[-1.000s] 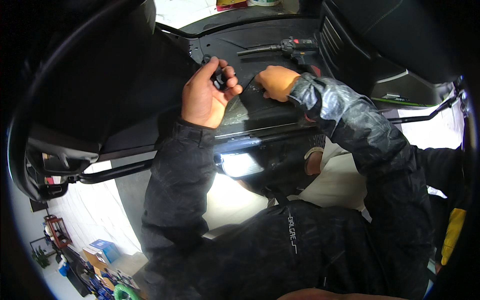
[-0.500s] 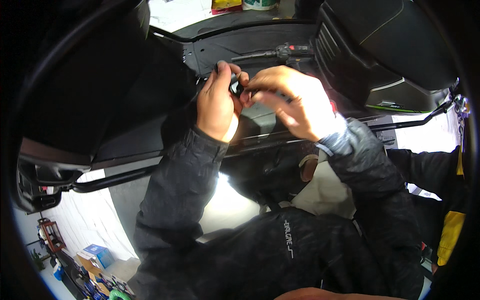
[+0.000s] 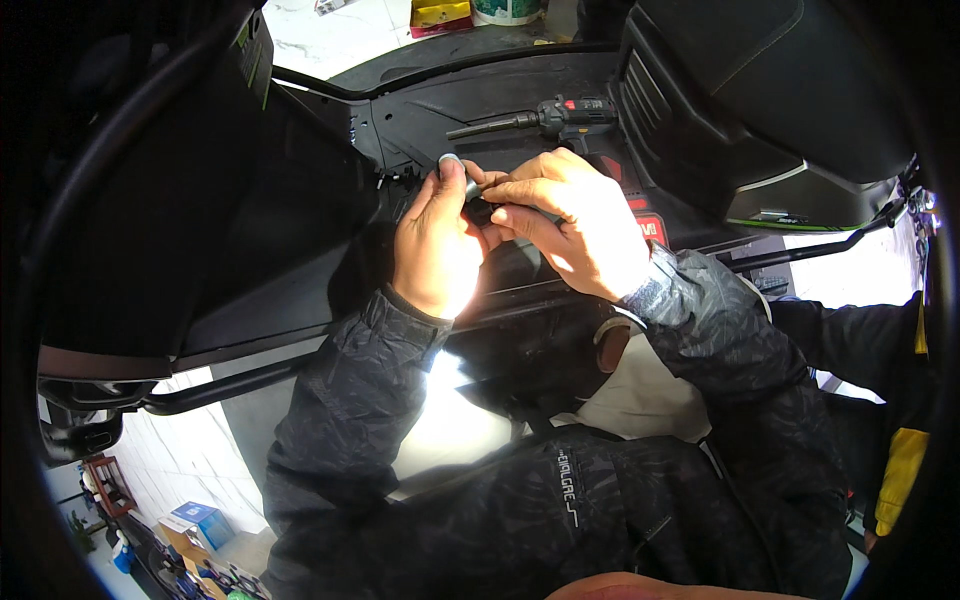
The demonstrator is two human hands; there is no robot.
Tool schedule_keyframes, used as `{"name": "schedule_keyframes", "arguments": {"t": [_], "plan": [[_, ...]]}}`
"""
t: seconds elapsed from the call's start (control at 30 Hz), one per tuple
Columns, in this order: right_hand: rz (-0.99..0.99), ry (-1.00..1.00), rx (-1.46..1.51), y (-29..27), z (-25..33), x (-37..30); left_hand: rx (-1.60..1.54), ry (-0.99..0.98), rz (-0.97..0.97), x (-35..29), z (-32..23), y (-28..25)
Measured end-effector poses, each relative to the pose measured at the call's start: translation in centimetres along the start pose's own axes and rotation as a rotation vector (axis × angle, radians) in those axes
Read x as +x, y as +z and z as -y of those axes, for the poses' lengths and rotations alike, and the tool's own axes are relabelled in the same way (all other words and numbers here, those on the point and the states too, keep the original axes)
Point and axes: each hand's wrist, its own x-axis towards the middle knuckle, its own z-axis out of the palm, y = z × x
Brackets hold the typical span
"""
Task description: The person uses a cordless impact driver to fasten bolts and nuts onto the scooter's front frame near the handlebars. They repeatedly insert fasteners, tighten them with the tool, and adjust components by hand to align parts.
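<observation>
The held piece (image 3: 472, 187) looks smooth, perhaps metal.

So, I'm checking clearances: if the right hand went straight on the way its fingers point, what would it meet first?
Most likely the small grey part in the left hand, or that hand's own fingers: the right hand points leftward at them and may already touch. Depth there is unclear.

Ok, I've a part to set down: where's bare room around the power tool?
The black panel looks bare along a strip between its far rim and the power tool. It's crowded nearer the person, where the left hand and right hand meet.
</observation>
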Motion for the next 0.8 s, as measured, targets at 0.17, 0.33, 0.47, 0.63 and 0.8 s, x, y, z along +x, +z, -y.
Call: {"name": "schedule_keyframes", "arguments": {"t": [0.17,0.33,0.47,0.63,0.8], "plan": [[0.002,0.021,-0.033,-0.1,-0.3,-0.2,0.024,0.011,0.020,0.0,0.1,0.4],[-0.003,-0.012,-0.104,-0.2,-0.2,-0.4,0.023,0.025,-0.030,0.0,0.0,0.7],[0.043,-0.048,-0.151,0.0,0.1,-0.7,-0.028,0.019,-0.049,0.0,0.4,1.1],[0.056,-0.192,-0.302,-0.2,0.3,-0.6,-0.053,0.020,-0.077,-0.2,0.7,1.5],[0.093,-0.256,-0.360,-0.7,0.7,-1.0,-0.023,0.024,-0.202,-0.3,1.0,2.3]]}}
